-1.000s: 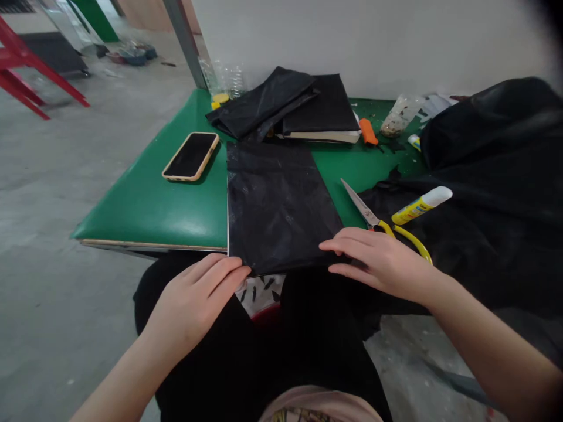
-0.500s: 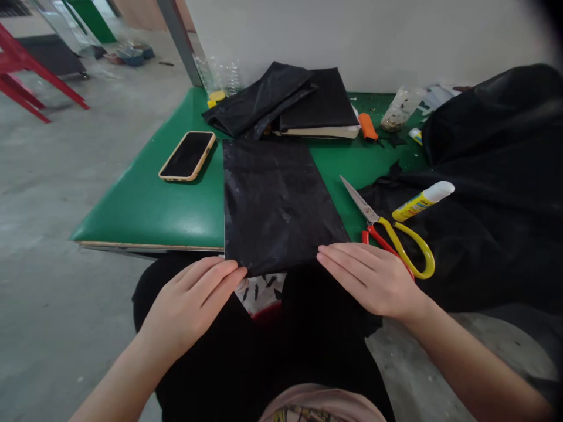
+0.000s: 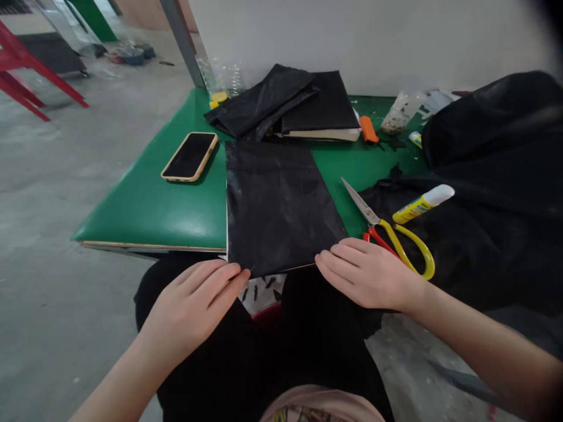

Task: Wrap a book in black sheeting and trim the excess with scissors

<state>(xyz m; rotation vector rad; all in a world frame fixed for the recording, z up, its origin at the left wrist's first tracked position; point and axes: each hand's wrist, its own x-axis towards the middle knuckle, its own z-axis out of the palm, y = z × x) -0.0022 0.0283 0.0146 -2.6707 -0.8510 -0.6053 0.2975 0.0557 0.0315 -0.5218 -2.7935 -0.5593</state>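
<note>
A thin black-covered book (image 3: pixel 281 205) lies on the green padded bench, its near edge jutting out over my lap. Pale edges show along its left side and front. My left hand (image 3: pixel 193 305) grips the near left corner, fingers together on top and thumb hidden below. At the near right corner, my right hand (image 3: pixel 369 272) is closed over the edge in the same way. Scissors (image 3: pixel 378 223) with one red and one yellow handle lie just beyond my right hand. A yellow glue stick (image 3: pixel 422 204) with a white cap rests beside them on black sheeting.
A phone (image 3: pixel 190 156) lies on the green bench (image 3: pixel 145 211) to the left. Behind are folded black sheeting (image 3: pixel 264 97), another black-covered book (image 3: pixel 321 105), an orange cutter (image 3: pixel 368 129) and a plastic cup (image 3: pixel 401 112). Bulky black material (image 3: pixel 497 176) fills the right side.
My right hand has shifted slightly at the near right corner, its fingers curling more. A pale strip now shows along the book's front edge. The view has moved a little.
</note>
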